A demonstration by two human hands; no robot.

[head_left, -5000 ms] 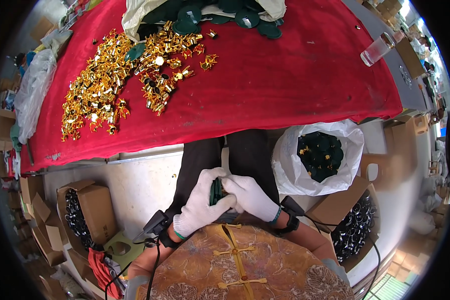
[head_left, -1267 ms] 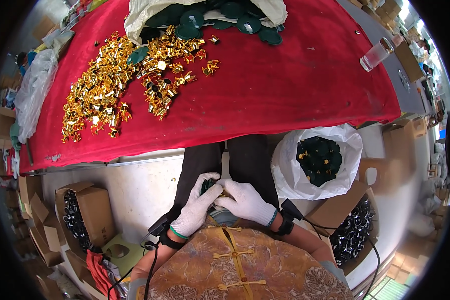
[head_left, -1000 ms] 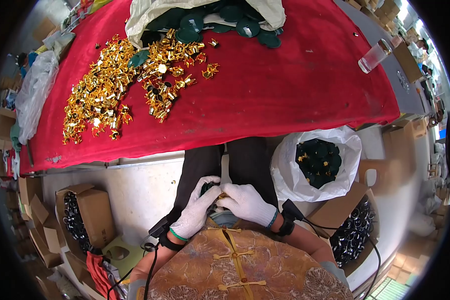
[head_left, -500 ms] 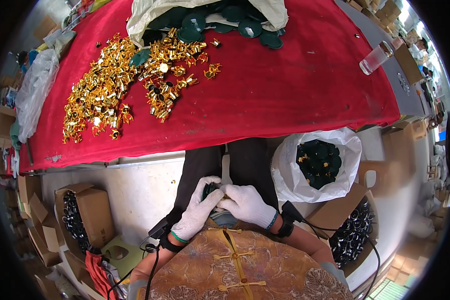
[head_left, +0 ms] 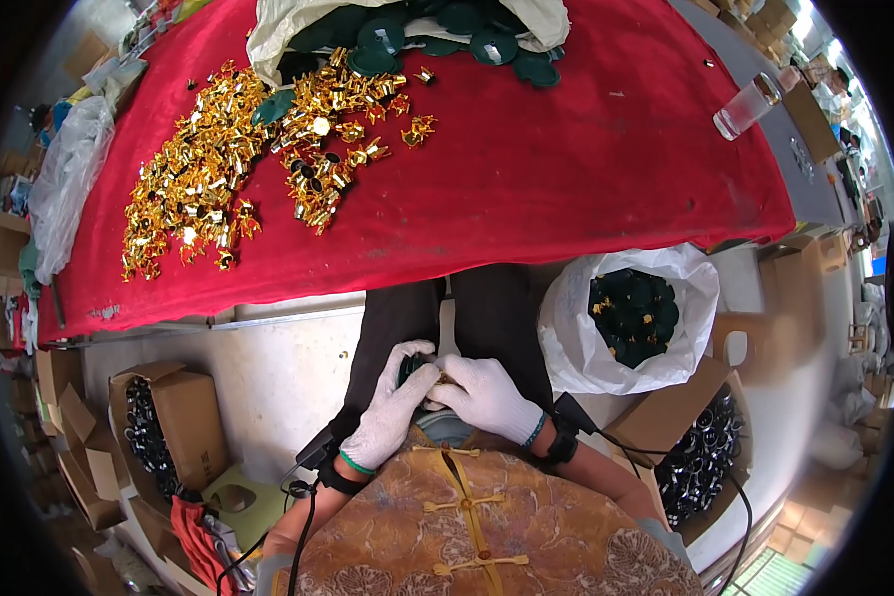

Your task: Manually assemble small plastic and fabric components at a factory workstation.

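Both of my hands wear white gloves and meet in front of my lap. My left hand (head_left: 392, 402) is closed round a dark green disc (head_left: 410, 369), its edge showing between thumb and fingers. The fingers of my right hand (head_left: 489, 397) pinch a small gold fitting (head_left: 445, 378) against the disc's side; most of it is hidden by the gloves. On the red cloth ahead lies a large heap of gold pronged fittings (head_left: 194, 169). Behind it, more green discs (head_left: 492, 48) spill from a pale sack (head_left: 268, 50).
A white bag (head_left: 563, 338) holding green discs with gold pieces stands right of my knees. Cardboard boxes of dark shiny parts stand at left (head_left: 194, 427) and right (head_left: 675, 407). A clear glass (head_left: 747, 107) rests at the table's right. Cables run from both wrists.
My hands stay together in front of my lap and have shifted very slightly upward. The view has tilted a little; the heap and bag look unchanged.
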